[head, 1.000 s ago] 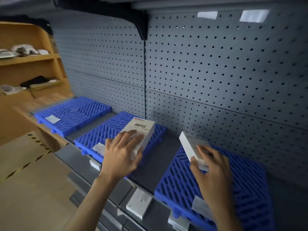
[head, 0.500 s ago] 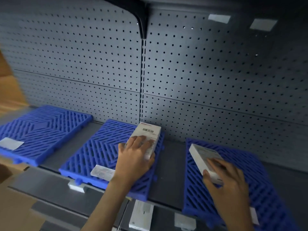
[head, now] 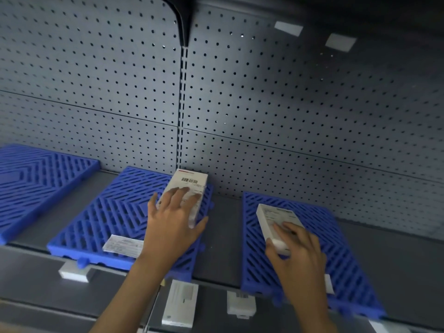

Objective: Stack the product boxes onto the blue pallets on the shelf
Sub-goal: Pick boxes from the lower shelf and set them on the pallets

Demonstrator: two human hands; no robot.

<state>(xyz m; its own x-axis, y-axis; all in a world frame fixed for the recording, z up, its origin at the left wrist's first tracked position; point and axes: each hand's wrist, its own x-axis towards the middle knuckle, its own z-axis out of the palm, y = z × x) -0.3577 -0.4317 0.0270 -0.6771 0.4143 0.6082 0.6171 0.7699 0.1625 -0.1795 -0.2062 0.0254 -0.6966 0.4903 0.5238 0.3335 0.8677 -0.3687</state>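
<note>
Three blue pallets lie on the grey shelf: a left pallet (head: 36,179), a middle pallet (head: 105,212) and a right pallet (head: 336,236). A white box with a barcode (head: 189,186) rests at the middle pallet's back right corner, and my left hand (head: 173,224) grips it from above. A second white box (head: 274,219) lies on the left part of the right pallet. My right hand (head: 295,255) holds its near end, with the thumb on its left side.
A grey pegboard wall (head: 288,116) backs the shelf, with a black bracket (head: 185,25) above. White paper labels (head: 122,245) lie on the pallets' front edges. Small white boxes (head: 180,302) and price tags (head: 240,305) sit on the lower shelf edge in front.
The view has swung right and closer to the shelf. Both hands have pushed their boxes further back onto the pallets, the left one to the back corner.
</note>
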